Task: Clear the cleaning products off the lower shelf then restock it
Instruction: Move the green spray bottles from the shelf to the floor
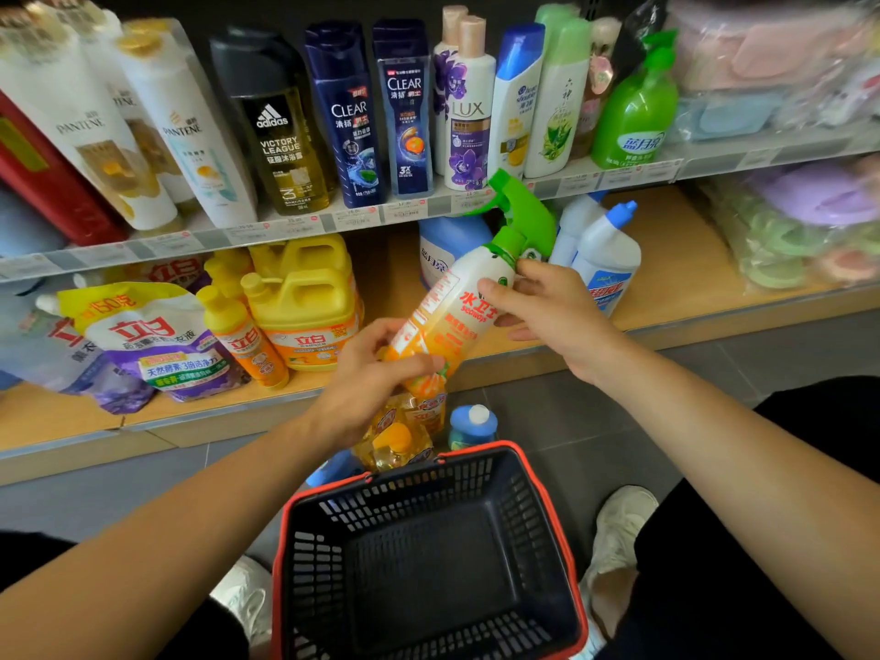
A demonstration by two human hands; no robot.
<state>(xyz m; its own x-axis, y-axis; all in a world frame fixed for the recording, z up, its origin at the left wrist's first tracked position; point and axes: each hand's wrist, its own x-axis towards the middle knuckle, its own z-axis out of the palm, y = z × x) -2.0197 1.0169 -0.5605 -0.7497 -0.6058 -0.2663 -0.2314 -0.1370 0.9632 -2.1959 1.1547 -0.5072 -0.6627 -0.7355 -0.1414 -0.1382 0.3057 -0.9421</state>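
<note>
Currently, head view: the spray bottle [457, 307] is held tilted in the air above the far rim of the basket [428, 464], green trigger head uppermost. The left hand [376, 369] grips its orange base with curled fingers. The right hand [547, 307] wraps its white upper body. Beyond the basket, the lower shelf [676, 278] carries yellow jugs [305, 297] to the left and white bottles [605, 259] to the right.
</note>
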